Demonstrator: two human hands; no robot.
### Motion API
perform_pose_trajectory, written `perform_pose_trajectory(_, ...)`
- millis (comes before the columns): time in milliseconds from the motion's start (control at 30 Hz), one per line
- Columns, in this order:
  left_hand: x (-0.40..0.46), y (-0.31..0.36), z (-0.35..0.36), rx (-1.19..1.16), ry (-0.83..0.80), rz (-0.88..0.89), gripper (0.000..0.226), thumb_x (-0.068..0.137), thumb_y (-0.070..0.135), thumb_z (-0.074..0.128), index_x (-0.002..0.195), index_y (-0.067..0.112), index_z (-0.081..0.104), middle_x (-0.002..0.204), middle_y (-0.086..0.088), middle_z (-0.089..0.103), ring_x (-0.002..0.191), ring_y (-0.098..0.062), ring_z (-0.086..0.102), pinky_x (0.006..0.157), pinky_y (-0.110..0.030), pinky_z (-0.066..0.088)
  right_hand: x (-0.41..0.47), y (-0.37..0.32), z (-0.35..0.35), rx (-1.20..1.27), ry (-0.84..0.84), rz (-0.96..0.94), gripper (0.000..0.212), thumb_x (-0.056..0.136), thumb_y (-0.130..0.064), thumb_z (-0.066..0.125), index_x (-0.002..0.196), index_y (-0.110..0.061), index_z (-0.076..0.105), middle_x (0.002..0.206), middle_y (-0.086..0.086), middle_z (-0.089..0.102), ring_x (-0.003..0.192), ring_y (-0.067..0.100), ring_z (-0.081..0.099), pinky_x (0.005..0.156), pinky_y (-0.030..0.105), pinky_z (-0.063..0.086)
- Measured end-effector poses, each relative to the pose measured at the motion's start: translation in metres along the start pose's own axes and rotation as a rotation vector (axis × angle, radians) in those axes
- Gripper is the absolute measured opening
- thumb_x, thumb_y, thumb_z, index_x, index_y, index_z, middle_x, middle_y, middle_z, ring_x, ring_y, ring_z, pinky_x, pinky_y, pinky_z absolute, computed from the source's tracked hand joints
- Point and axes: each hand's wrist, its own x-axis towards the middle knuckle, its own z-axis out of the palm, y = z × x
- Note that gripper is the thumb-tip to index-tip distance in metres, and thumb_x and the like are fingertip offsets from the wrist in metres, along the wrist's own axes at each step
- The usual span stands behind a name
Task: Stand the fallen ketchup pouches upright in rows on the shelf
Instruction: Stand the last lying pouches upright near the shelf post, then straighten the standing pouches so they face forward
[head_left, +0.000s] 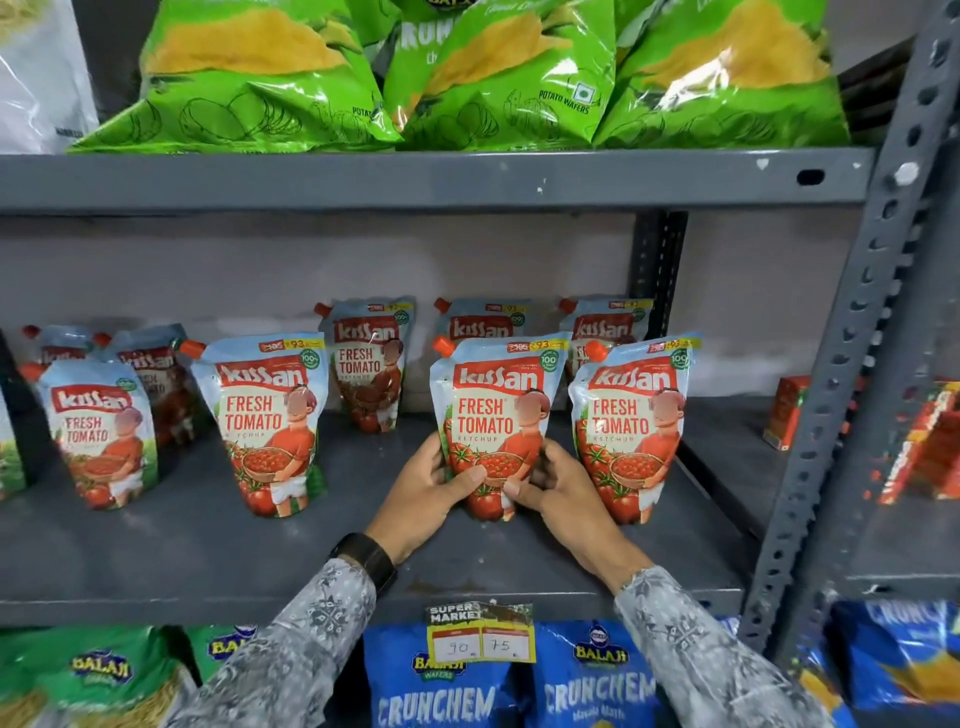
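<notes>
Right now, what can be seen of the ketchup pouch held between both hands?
The held ketchup pouch is a glossy, flexible plastic stand-up pack, pale blue at the top with a red brand banner, "Fresh Tomato Ketchup" lettering and tomato artwork. An orange spout cap sits at its upper left corner. It stands upright in the front row on the grey shelf, facing out, beside another pouch on its right. The left hand and right hand grip its lower sides, thumbs across the front.

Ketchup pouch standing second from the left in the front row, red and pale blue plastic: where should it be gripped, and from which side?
Judging by its shape, grip the red and pale blue plastic ketchup pouch by its two side edges at the wider lower body, coming from the front. It stands upright, with clear shelf before it.
</notes>
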Motion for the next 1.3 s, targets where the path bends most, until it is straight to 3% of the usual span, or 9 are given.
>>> perform_pose_trajectory(200, -0.006, -0.001, -0.017, 0.099, 0.000, -0.045, 0.067, 0.089, 0.032, 0.078, 0.148, 0.031, 0.047, 0.132, 0.004, 0.067, 0.114, -0.006, 0.069, 0.085, -0.016, 0.057, -0.013, 0.004, -0.006, -0.117, 0.107, 0.068, 0.068, 0.088, 0.018, 0.062, 0.139, -0.026, 0.052, 0.116, -0.004, 0.067, 0.104, 0.010, 0.068, 0.085, 0.021, 0.057)
perform_pose_trajectory(300, -0.016, -0.001, -0.037, 0.159, 0.007, -0.061, 0.070, 0.088, 0.039, 0.077, 0.151, 0.034, 0.046, 0.131, 0.005, 0.067, 0.113, -0.003, 0.069, 0.088, -0.016, 0.053, -0.023, 0.002, 0.000, -0.204, 0.305, 0.014, 0.037, 0.087, 0.011, 0.065, 0.107, -0.020, 0.064, 0.094, 0.005, 0.069, 0.090, 0.028, 0.071, 0.084, 0.040, 0.060)
perform_pose_trajectory(467, -0.040, 0.001, -0.091, 0.197, 0.109, 0.014, 0.047, 0.090, 0.032, 0.076, 0.135, 0.035, 0.063, 0.120, 0.008, 0.075, 0.105, -0.004, 0.074, 0.086, -0.018, 0.054, -0.032, -0.012, 0.049, -0.225, 0.243, -0.074, 0.030, 0.086, 0.003, 0.068, 0.082, -0.027, 0.070, 0.069, -0.007, 0.071, 0.067, 0.009, 0.068, 0.063, 0.034, 0.064)
perform_pose_trajectory(633, -0.057, 0.001, -0.174, 0.092, 0.422, 0.115, 0.018, 0.090, 0.012, 0.075, 0.103, 0.024, 0.074, 0.088, 0.001, 0.079, 0.082, -0.026, 0.075, 0.070, -0.030, 0.059, -0.017, -0.018, 0.141, -0.225, 0.060, -0.108, 0.031, 0.088, 0.010, 0.063, 0.096, -0.020, 0.069, 0.081, 0.010, 0.071, 0.070, 0.006, 0.070, 0.065, 0.036, 0.062)
perform_pose_trajectory(733, -0.057, 0.000, -0.211, 0.213, 0.587, 0.126, 0.027, 0.087, 0.020, 0.079, 0.108, 0.025, 0.063, 0.095, -0.002, 0.070, 0.092, -0.034, 0.068, 0.074, -0.031, 0.054, 0.002, -0.014, 0.178, -0.242, 0.041, -0.035, 0.048, 0.079, -0.010, 0.085, 0.118, -0.027, 0.061, 0.102, 0.001, 0.067, 0.085, 0.009, 0.068, 0.080, 0.028, 0.058)
perform_pose_trajectory(833, -0.044, 0.001, -0.241, 0.261, 0.448, 0.044, 0.070, 0.082, 0.024, 0.085, 0.139, 0.029, 0.046, 0.125, -0.002, 0.059, 0.111, -0.021, 0.061, 0.093, -0.038, 0.052, 0.018, -0.011, 0.209, -0.290, 0.045, 0.028, 0.097, 0.070, -0.030, 0.094, 0.151, -0.031, 0.042, 0.131, -0.006, 0.059, 0.119, 0.012, 0.061, 0.099, 0.027, 0.052)
perform_pose_trajectory(933, -0.030, 0.002, -0.257, 0.046, 0.138, -0.030, 0.081, 0.085, 0.006, 0.080, 0.151, 0.024, 0.038, 0.140, 0.002, 0.059, 0.130, -0.018, 0.058, 0.103, -0.039, 0.052, 0.030, -0.016, 0.232, -0.254, 0.020, 0.033, 0.111, 0.068, -0.032, 0.096, 0.159, -0.029, 0.033, 0.150, -0.005, 0.052, 0.138, 0.013, 0.049, 0.118, 0.039, 0.042)
perform_pose_trajectory(1100, -0.027, -0.004, -0.261, -0.050, 0.011, -0.069, 0.062, 0.089, -0.001, 0.073, 0.143, 0.020, 0.051, 0.132, 0.002, 0.069, 0.125, -0.013, 0.065, 0.084, -0.017, 0.059, 0.035, -0.020, 0.253, -0.250, -0.018, 0.017, 0.078, 0.076, -0.013, 0.091, 0.144, -0.022, 0.053, 0.127, -0.008, 0.071, 0.112, 0.000, 0.067, 0.110, 0.036, 0.053)
perform_pose_trajectory(1300, -0.036, -0.002, -0.229, -0.064, 0.051, -0.033, 0.055, 0.088, 0.001, 0.075, 0.134, 0.024, 0.057, 0.127, 0.004, 0.071, 0.111, -0.004, 0.071, 0.085, -0.017, 0.059, 0.024, -0.018, 0.232, -0.276, 0.029, -0.021, 0.062, 0.080, -0.003, 0.085, 0.136, -0.013, 0.061, 0.108, -0.015, 0.072, 0.090, -0.018, 0.067, 0.079, 0.003, 0.050)
